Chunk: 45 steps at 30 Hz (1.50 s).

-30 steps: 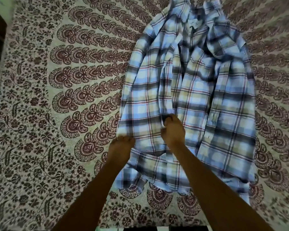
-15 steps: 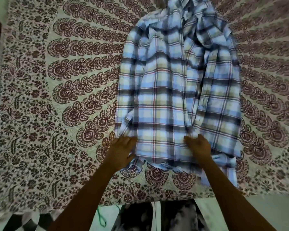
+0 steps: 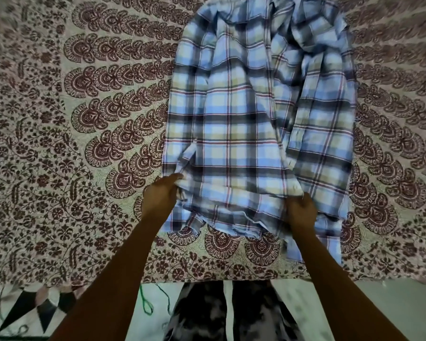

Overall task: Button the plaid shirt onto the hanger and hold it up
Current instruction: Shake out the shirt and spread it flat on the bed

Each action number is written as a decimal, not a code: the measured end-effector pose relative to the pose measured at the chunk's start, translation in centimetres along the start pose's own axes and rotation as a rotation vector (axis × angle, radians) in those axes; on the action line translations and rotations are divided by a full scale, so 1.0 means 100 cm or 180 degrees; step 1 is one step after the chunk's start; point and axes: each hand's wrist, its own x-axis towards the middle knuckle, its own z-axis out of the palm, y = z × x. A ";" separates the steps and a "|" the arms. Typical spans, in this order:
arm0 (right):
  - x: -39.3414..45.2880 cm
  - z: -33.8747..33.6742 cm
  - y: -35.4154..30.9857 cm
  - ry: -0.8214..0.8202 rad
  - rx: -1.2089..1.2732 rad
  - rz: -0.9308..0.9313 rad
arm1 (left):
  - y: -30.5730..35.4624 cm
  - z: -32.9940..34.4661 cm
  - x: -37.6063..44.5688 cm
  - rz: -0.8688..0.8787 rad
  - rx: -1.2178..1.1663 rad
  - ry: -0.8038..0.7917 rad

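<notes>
A blue, white and dark plaid shirt point(image 3: 244, 124) lies spread on the patterned bedsheet point(image 3: 84, 143), collar at the far end, hem toward me. My left hand point(image 3: 161, 195) grips a bunch of the shirt's fabric near its lower left edge. My right hand point(image 3: 301, 212) grips the fabric near the lower middle, where the front panel meets the right side. The front panel is stretched between both hands. No hanger shows; the collar area is cut off at the top edge.
The maroon-printed bedsheet covers the whole bed, its near edge point(image 3: 207, 279) running across the bottom. Below it are my patterned trousers point(image 3: 231, 313), a green string point(image 3: 145, 301) and a black-and-white patterned floor piece point(image 3: 30, 311).
My right hand moved from the shirt's middle to the right, pulling the front panel across. Both hands went from resting on the cloth to gripping it. The view tilted back toward me.
</notes>
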 end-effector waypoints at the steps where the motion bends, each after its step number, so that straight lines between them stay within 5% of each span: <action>1: -0.002 -0.001 0.000 0.0000 -0.0224 0.0064 | 0.000 0.001 -0.007 -0.0042 -0.0014 -0.0069; 5: -0.002 -0.001 0.004 -0.0473 -0.1449 0.0236 | -0.002 0.012 -0.033 -0.0735 -0.0155 -0.0878; 8: 0.000 -0.002 0.007 -0.0766 -0.1947 0.0147 | -0.001 0.013 -0.038 -0.1088 -0.0173 -0.0956; 14: -0.013 0.007 -0.004 -0.0110 -0.1908 -0.0399 | -0.026 0.004 -0.013 -0.0806 -0.0179 -0.1796; 19: -0.022 0.040 -0.042 0.0191 -0.1966 -0.1443 | -0.025 -0.007 0.015 -0.1170 -0.0548 -0.0991; 22: -0.027 0.067 -0.070 -0.0029 -0.1692 -0.1965 | -0.025 -0.006 0.030 -0.1964 -0.0598 -0.0359; 30: -0.033 0.119 -0.113 -0.0910 -0.1332 -0.2457 | -0.023 0.002 0.040 -0.2056 -0.0863 -0.0707; 38: -0.039 0.155 -0.166 -0.1448 -0.1165 -0.2422 | -0.069 -0.107 0.088 -0.2167 -0.1043 0.1381; 41: -0.042 0.176 -0.184 -0.1526 -0.1104 -0.2476 | -0.093 -0.135 0.100 -0.2209 -0.0871 0.1247; 45: -0.043 0.197 -0.192 -0.1731 -0.1109 -0.2379 | -0.117 -0.132 0.098 -0.2090 -0.0493 0.0146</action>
